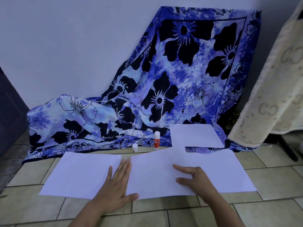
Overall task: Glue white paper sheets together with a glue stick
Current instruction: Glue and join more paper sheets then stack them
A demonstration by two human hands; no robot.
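- Head view: a left sheet [78, 174] and a wide sheet [221, 171] of white paper are laid on the tiled floor [270, 179], nearer the camera than the upright glue stick [156, 140]; a further sheet [195, 135] is seen just right of the stick.
- The left hand [118, 182] is laid flat below and left of the stick, fingers straight and together, along the line where the two near sheets meet.
- The right hand [195, 179] is rested on the wide sheet below and right of the stick, fingers spread and slightly bent, nothing gripped.
- A small white cap [135, 147] is stood just left of the stick.
- A blue flowered cloth [180, 71] is draped behind the stick against a white wall [65, 46]; a cream towel [270, 95] is hung far to its right.
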